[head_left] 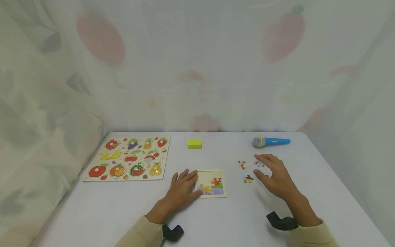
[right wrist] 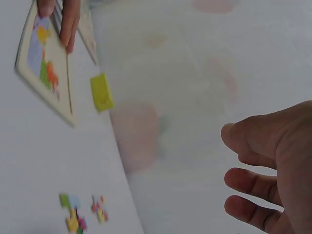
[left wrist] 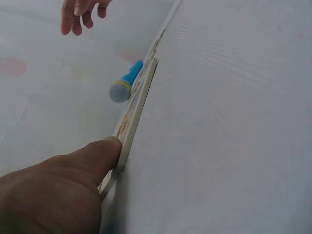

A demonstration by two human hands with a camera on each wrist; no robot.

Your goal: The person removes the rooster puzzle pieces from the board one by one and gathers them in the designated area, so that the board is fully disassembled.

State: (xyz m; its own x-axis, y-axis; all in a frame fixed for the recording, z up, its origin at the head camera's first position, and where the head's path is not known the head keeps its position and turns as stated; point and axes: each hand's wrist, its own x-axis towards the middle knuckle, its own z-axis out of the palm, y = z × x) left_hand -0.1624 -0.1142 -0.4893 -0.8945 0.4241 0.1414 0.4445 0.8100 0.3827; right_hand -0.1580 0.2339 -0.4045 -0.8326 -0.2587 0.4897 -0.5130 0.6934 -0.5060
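A small square wooden jigsaw tray (head_left: 208,175) lies in front of me, with several picture pieces fitted along its bottom and right side. My left hand (head_left: 181,191) rests on its left edge, fingers extended and thumb on the lower rim (left wrist: 132,134). To the right, my right hand (head_left: 275,179) hovers over loose jigsaw pieces, thumb and fingers apart and nothing between them. One loose piece (head_left: 242,165) and another piece (head_left: 248,178) lie left of that hand. A further piece (head_left: 259,163) shows between its thumb and fingers; others are partly hidden beneath it.
A fruit peg puzzle board (head_left: 127,161) lies at the back left of the white table. Near the back middle sits a yellow block (head_left: 194,144). A toy microphone (head_left: 271,141) with a blue handle lies at the back right. Printed curtains (head_left: 197,68) hang behind the table.
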